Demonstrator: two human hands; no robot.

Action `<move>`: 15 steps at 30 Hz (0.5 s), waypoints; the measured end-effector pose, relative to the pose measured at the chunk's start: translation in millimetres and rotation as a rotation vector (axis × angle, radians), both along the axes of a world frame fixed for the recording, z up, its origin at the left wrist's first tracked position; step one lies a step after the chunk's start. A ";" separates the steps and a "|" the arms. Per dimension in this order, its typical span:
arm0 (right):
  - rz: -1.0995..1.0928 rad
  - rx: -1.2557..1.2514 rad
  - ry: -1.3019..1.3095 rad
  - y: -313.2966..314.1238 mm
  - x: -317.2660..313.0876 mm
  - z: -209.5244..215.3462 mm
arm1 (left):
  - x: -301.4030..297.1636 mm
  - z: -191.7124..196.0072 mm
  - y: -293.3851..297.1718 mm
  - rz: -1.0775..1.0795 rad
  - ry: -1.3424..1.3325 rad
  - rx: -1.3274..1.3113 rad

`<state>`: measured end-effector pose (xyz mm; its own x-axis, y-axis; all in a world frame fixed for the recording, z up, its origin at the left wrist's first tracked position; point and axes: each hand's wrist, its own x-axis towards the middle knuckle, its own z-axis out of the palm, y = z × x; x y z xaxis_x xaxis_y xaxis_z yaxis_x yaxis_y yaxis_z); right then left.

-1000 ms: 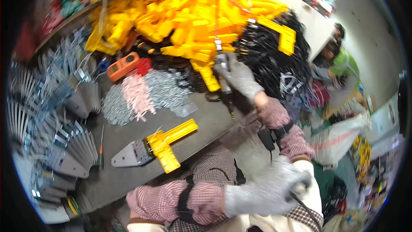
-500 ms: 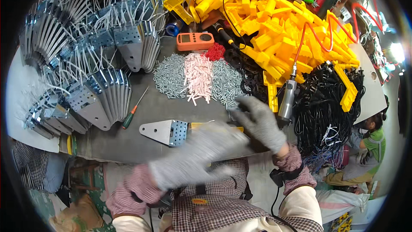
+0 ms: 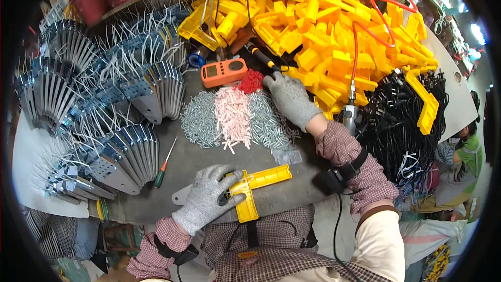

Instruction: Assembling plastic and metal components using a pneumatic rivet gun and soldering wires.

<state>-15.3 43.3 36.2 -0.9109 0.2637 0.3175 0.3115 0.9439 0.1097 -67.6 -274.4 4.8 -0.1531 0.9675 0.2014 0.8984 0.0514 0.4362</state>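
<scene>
My left hand [image 3: 209,197], in a grey knit glove, grips the left side of a yellow plastic part [image 3: 267,177] with its fingers and thumb. A short arm of this part points toward me and a long one to the right. Beneath that hand, the rounded end of a grey metal bracket [image 3: 180,195] shows; the rest is covered. My right hand [image 3: 290,99], gloved alike, reaches to the far side of the table. Its fingers are bent together beside the red pieces [image 3: 251,82]; whatever they pinch is hidden.
Silvery screws [image 3: 200,121] and pale pink sleeves [image 3: 233,117] lie in heaps. An orange meter [image 3: 224,72] stands behind them. Yellow parts [image 3: 334,36] and black cables [image 3: 402,125] pile up at right. Wired metal brackets [image 3: 125,151] and a screwdriver [image 3: 162,172] lie left.
My right hand has moved away from me to the red pieces. My left hand has settled on the yellow part, which now lies over the bracket. The view has shifted.
</scene>
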 end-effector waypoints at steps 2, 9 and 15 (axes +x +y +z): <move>-0.078 0.043 -0.017 7.2 -10.4 -3.8 | -6.4 0.7 0.1 -0.013 -0.047 -0.023; -0.139 0.242 0.174 -6.5 26.5 -7.8 | 6.4 9.3 21.5 -0.153 0.049 0.021; -0.007 -0.088 0.179 -38.4 166.4 69.3 | 4.7 -6.3 8.6 -0.226 0.151 0.138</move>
<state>151.1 4.9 105.5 -0.8401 0.3040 0.4493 0.3253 0.9451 -0.0312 -63.0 -265.8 -1.5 0.1052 0.9356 0.3371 0.9356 -0.2080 0.2854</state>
